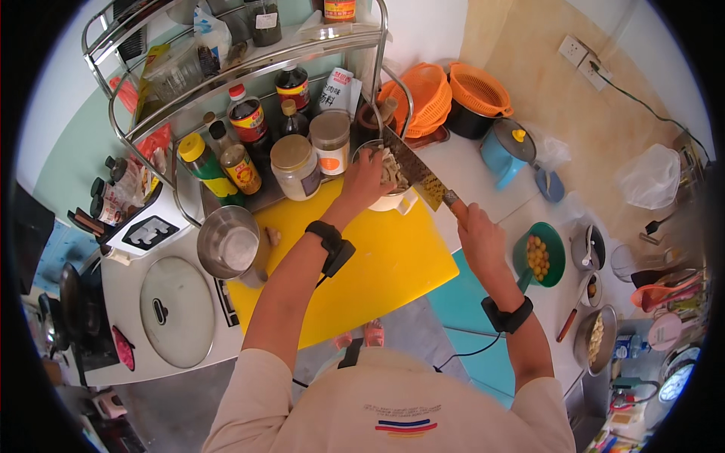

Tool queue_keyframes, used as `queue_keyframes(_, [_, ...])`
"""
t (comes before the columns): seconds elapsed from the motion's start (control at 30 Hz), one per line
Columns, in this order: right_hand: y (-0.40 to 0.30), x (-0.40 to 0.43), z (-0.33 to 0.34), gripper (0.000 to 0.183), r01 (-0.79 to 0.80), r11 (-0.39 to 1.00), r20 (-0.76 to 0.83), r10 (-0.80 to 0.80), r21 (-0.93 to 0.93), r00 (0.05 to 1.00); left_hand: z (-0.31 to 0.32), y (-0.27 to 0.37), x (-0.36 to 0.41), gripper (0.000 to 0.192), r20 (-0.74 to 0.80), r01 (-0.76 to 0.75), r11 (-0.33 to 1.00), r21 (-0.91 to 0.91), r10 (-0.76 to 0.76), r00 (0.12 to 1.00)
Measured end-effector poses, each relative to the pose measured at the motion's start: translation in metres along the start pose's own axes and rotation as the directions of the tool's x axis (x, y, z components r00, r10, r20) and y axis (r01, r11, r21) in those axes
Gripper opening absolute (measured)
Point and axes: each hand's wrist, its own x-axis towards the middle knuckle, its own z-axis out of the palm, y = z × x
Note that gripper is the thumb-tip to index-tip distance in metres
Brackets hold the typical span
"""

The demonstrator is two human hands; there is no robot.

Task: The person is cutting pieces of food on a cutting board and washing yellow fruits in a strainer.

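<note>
My right hand (480,238) grips the wooden handle of a cleaver (416,170), whose wide, spotted blade reaches up and left to the rim of a light-coloured cup (403,203) with a handle. Pale cut pieces (392,170) fill the cup. My left hand (368,178) lies over its left side, fingers bent at the pieces; whether it holds any cannot be told. Beneath is a yellow cutting board (374,255). On the board's left part are a metal pot (232,243) and a small knob of ginger-like root (274,236).
Sauce bottles (247,122) and lidded jars (294,167) stand close behind the board, under a metal rack (243,68). Orange baskets (419,99) and a blue jug (504,150) are at the back right. A green strainer (558,255) with round yellow items stands right; a glass lid (177,311) lies left.
</note>
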Motion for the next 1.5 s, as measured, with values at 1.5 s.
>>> queue_keyframes(1.5, [-0.005, -0.226, 0.042, 0.017, -0.794, -0.111, 0.783, 0.296, 0.597, 0.547, 0.056, 0.003, -0.148, 0.015, 0.293, 0.239, 0.971, 0.010, -0.232, 0.927])
